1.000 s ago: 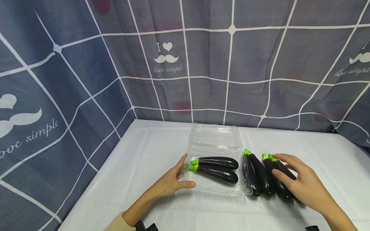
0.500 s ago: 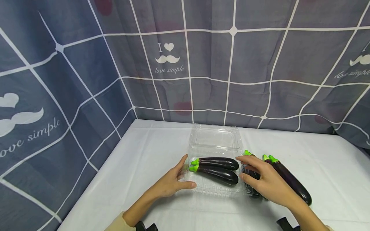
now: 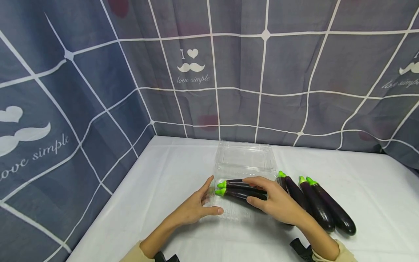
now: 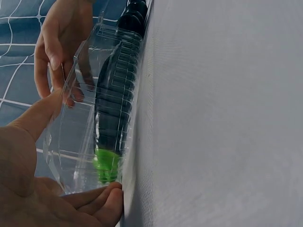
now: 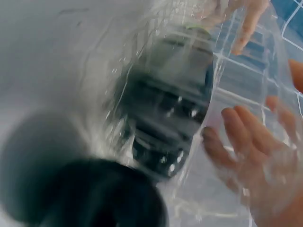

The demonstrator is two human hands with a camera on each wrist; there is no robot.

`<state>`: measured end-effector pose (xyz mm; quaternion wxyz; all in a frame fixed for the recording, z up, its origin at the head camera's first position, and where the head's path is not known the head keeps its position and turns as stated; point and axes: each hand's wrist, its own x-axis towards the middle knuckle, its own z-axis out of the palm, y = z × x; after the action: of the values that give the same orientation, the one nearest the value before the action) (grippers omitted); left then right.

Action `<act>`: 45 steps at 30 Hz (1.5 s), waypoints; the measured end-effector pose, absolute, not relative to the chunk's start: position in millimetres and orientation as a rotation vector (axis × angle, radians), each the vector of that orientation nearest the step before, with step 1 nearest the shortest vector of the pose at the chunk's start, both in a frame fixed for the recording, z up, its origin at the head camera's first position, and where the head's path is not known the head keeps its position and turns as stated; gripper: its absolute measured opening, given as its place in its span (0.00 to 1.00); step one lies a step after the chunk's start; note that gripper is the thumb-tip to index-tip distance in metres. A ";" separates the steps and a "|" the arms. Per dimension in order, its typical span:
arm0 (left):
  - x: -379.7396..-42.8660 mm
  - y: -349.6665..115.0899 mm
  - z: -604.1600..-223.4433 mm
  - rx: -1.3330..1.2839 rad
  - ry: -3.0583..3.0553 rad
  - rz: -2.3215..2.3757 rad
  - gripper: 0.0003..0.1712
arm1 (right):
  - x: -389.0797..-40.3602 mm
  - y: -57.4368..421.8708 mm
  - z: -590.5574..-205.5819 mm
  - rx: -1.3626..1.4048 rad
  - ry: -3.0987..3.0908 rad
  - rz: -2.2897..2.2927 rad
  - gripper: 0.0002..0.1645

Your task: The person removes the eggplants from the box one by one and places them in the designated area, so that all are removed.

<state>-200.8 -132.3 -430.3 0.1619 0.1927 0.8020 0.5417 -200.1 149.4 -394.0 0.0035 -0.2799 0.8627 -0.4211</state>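
The near eggplant (image 3: 242, 195) and the far eggplant (image 3: 234, 183) lie side by side in the clear plastic box (image 3: 234, 211), their green stem ends towards its left end. The left hand (image 3: 196, 205) holds that end of the box, its thumb and fingers set wide apart: the thumb reaches along the near wall and the fingers lie against the left end wall. The right hand (image 3: 275, 200) is over the right part of the box, above the two eggplants, with fingers and thumb spread in a loose arch; the blur in the right wrist view leaves it uncertain whether the fingertips touch the skins.

The right hand hides the blunt ends of both eggplants and much of the box's right wall. To the right of the box lie four more eggplants (image 3: 316, 207); the one closest to it is mostly covered by the right hand. The box's lid (image 3: 245, 156) lies folded back behind its tray, so clear that its edges are hard to trace against the white cloth (image 3: 180, 163). In the right wrist view a dark rounded shape (image 5: 104, 198) outside the box is too smeared to make out.
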 end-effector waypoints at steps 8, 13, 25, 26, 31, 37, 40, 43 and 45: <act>-199.2 -131.3 -433.5 0.530 2.279 1.553 0.63 | -203.7 140.6 -404.1 -0.887 2.652 -1.262 0.28; -199.6 -131.0 -431.7 0.526 2.305 1.536 0.62 | -205.2 140.5 -410.3 -0.930 2.622 -1.253 0.29; -200.6 -132.1 -431.8 0.516 2.292 1.545 0.63 | -209.5 137.8 -414.9 -1.005 2.580 -1.197 0.29; -200.6 -131.8 -431.6 0.511 2.291 1.546 0.63 | -209.3 138.0 -415.2 -1.007 2.587 -1.184 0.28; -199.8 -130.7 -431.0 0.501 2.285 1.547 0.63 | -208.5 138.9 -417.2 -1.002 2.606 -1.135 0.27; -199.0 -130.8 -430.8 0.492 2.268 1.557 0.63 | -208.6 139.6 -418.3 -1.059 2.616 -1.107 0.25; -199.0 -131.2 -431.0 0.493 2.262 1.567 0.63 | -208.7 139.6 -418.2 -1.060 2.614 -1.097 0.24; -199.2 -131.4 -430.8 0.496 2.257 1.574 0.64 | -208.8 139.7 -418.5 -1.055 2.619 -1.089 0.24; -199.3 -131.3 -430.5 0.498 2.252 1.579 0.64 | -208.5 139.8 -418.8 -1.048 2.625 -1.083 0.24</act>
<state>-199.3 -131.3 -430.5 0.1724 0.1756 0.7936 0.5564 -208.5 139.8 -418.8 0.0572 -0.3457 0.8659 -0.3571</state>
